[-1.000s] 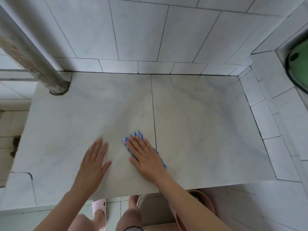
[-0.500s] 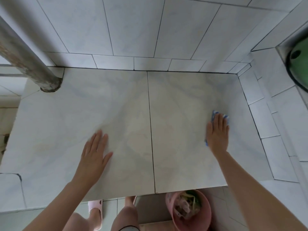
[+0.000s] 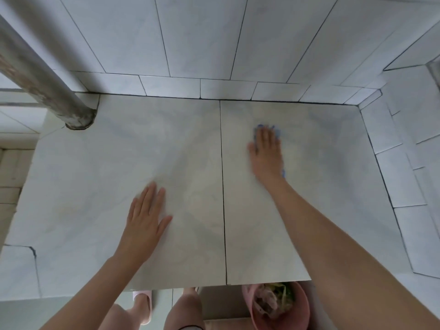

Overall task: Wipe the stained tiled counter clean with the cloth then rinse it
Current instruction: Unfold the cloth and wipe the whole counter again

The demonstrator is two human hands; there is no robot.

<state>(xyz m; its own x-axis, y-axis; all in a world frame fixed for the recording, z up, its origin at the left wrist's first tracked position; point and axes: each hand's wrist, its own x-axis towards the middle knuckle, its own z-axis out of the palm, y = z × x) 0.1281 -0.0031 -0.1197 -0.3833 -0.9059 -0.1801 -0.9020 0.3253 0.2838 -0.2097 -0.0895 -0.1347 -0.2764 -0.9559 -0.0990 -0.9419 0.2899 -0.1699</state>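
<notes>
- Head cam: we're mid-wipe, rinse not done yet. Our right hand (image 3: 266, 153) presses the blue cloth (image 3: 277, 134) flat on the table (image 3: 95, 175), on its right tile toward the back wall. The fingers (image 3: 265, 138) are straight and close together, a bit blurry.
- Left hand (image 3: 145, 217) rests flat on the left tile, fingers slightly spread.
- Cloth's mostly hidden. Blue peeks out past the fingertips and by the wrist, so we'd guess its long axis runs along the hand, pointing at the wall.
- Next up, we reckon: even pressure, sweep the remaining patches.
</notes>
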